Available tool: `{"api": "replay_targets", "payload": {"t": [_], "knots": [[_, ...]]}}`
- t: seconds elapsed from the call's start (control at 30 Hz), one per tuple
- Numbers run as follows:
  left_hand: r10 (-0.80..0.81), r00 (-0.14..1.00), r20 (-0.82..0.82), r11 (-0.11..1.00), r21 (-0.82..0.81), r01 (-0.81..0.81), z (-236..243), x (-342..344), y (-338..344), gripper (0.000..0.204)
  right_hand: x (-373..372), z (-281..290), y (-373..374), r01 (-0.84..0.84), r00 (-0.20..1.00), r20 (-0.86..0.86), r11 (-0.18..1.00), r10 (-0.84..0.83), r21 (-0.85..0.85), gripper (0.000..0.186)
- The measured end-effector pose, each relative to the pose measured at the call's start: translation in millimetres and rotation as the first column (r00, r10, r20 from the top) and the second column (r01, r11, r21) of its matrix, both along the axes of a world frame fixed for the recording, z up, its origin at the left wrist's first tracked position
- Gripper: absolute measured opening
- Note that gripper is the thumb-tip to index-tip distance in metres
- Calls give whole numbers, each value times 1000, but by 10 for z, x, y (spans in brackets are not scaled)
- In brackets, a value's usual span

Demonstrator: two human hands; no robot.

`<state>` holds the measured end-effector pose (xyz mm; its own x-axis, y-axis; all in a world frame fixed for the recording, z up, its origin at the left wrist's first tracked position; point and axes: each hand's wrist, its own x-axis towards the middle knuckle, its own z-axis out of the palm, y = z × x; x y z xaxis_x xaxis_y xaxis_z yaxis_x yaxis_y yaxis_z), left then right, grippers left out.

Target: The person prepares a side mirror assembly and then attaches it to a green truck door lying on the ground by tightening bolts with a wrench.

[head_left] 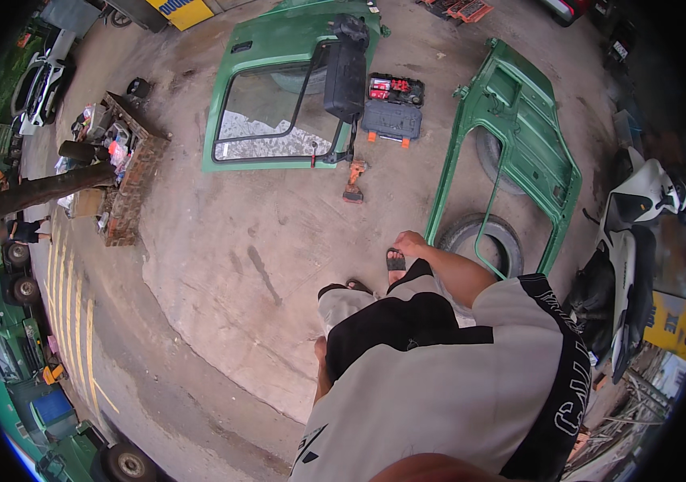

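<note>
My right hand (410,242) hangs over my right foot, close to the lower corner of a green door frame (453,173) but apart from it. Its fingers look loosely curled, with nothing visible in them. Down beside my left thigh is my left hand (320,348), its fingers mostly hidden. Ahead on the ground lies a green vehicle door (229,104) with glass and a black mirror (345,80). Beside its lower edge are an orange cordless drill (354,181) and a red-handled screwdriver (314,154). An open black tool case (392,119) holds red tools.
The green frame rests over tires (511,241). A white motorbike (636,233) stands at right. At left are a brick planter (136,173) filled with clutter, a tree trunk (38,195) and green trucks (10,329). Another person (28,231) is far left.
</note>
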<state>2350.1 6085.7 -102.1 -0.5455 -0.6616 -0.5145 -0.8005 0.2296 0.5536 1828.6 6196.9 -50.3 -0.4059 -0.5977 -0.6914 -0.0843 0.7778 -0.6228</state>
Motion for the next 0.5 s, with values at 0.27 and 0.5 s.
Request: {"api": "replay_targets", "payload": {"t": [0.27,0.5], "knots": [[-424,891,164,906,83,415,10,-722,-1304,34,218,-549,167,-243,950,-107,909,294,340,49],[362,928,82,752,563,-343,353,-1763,-3454,27,233,-860,-1039,202,961,-269,840,-70,504,41]]}}
